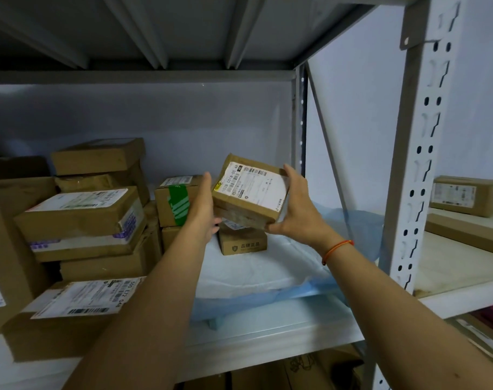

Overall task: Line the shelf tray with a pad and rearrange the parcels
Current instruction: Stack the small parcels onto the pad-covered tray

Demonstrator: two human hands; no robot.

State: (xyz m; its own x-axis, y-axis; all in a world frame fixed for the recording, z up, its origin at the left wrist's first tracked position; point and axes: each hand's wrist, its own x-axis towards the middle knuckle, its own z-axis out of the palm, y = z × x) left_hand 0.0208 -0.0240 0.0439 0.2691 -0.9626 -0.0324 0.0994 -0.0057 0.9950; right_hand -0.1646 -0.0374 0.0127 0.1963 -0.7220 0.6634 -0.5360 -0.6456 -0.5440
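Note:
A small brown parcel [251,192] with a white shipping label hangs tilted in the air between both my hands. My left hand [203,209] grips its left side and my right hand [296,209] grips its right side and lower corner. Right below it a smaller brown box [242,243] stands on the white and blue pad [267,271] that covers the right part of the shelf tray [267,327]. The pad's blue edge folds over the tray's front.
Several stacked brown parcels [82,218] fill the left half of the shelf, one with green tape [177,201] just behind my left hand. A white perforated upright [419,164] stands at the right. The neighbouring shelf holds a labelled box [465,195].

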